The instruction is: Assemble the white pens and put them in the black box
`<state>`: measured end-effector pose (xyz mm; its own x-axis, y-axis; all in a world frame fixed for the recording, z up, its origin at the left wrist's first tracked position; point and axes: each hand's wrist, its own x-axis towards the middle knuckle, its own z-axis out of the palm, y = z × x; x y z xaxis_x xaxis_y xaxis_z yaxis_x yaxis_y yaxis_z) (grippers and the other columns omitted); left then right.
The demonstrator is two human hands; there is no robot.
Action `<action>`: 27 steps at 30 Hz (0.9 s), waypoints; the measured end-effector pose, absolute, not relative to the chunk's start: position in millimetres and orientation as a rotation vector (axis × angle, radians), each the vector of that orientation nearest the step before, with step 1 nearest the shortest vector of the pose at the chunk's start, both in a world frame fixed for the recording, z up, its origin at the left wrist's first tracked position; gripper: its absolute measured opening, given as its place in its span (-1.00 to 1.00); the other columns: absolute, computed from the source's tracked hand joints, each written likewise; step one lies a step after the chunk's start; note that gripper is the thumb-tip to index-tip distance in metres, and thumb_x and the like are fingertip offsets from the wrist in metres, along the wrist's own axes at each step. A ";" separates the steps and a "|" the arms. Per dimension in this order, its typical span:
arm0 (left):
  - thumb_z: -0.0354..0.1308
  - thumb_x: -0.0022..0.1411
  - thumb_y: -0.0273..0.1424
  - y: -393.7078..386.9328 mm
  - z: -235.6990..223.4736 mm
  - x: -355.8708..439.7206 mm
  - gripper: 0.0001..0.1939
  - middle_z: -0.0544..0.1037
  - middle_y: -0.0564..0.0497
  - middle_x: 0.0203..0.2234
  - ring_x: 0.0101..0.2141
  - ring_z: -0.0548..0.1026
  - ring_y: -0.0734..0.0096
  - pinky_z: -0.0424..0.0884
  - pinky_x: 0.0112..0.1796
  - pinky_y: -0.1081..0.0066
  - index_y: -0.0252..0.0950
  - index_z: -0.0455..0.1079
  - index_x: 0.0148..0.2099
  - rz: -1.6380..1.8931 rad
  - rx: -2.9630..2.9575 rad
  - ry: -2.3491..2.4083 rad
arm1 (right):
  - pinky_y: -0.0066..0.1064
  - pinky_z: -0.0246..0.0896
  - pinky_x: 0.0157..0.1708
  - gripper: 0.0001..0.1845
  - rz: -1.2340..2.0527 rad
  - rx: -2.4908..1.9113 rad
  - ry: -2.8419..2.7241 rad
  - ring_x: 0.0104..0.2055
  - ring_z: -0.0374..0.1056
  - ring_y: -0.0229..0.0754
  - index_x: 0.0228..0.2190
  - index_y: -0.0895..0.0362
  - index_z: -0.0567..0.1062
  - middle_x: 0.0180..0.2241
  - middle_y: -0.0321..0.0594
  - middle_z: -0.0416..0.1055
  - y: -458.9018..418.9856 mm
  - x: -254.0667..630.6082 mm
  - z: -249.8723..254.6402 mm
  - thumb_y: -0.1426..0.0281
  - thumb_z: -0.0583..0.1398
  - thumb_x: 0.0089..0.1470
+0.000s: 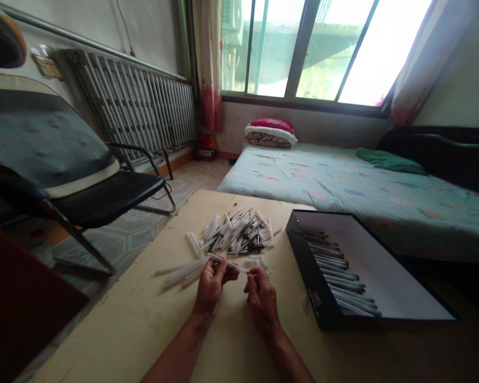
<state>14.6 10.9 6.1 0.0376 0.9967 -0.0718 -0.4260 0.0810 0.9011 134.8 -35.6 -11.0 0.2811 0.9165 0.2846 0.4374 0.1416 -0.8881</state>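
Note:
My left hand [213, 282] is closed around a slim white pen barrel [231, 265], which slants down toward my right hand. With pinched fingers, my right hand [261, 292] grips the dark-tipped right end of the same pen. Just beyond both hands lies a loose heap of white and black pen parts [239, 231]. Long white tubes [179, 272] lie to the left of my left hand. A few short white pieces [257, 261] rest just past my right hand. Several pens [339, 271] lie in a row inside the black box [315, 298] on the right.
A pale yellow table [143, 314] is under everything. Behind it stands a bed [303, 165] with folded bedding [270, 133]. A black folding chair [104, 197] is at the left, in front of a metal rail frame [139, 101] along the wall.

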 end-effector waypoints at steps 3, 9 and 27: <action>0.20 0.05 -0.25 10.5 6.7 14.3 -0.72 0.56 -0.01 -0.50 -0.49 0.54 0.35 0.45 -0.38 0.33 -0.31 0.24 -0.29 1.294 0.851 0.886 | -0.55 0.04 -0.58 -0.65 0.541 -1.478 -1.341 -0.64 0.20 -0.33 -0.53 0.11 0.31 -0.65 -0.36 0.29 -34.9 135.1 -13.0 0.24 -0.07 0.20; 0.21 0.03 -0.25 9.6 7.2 13.9 -0.72 0.56 -0.01 -0.49 -0.47 0.54 0.34 0.44 -0.37 0.34 -0.31 0.25 -0.29 1.306 0.832 0.897 | -0.55 0.07 -0.58 -0.71 0.549 -1.465 -1.317 -0.63 0.23 -0.31 -0.38 0.12 0.35 -0.63 -0.35 0.33 -35.6 135.1 -11.6 0.23 -0.05 0.19; 0.24 0.00 -0.24 10.2 6.1 14.8 -0.68 0.57 -0.02 -0.49 -0.49 0.54 0.32 0.45 -0.40 0.32 -0.31 0.25 -0.29 1.302 0.829 0.890 | -0.54 0.03 -0.60 -0.63 0.561 -1.497 -1.313 -0.67 0.17 -0.33 -0.52 0.10 0.30 -0.68 -0.38 0.25 -34.5 134.3 -13.0 0.21 -0.09 0.21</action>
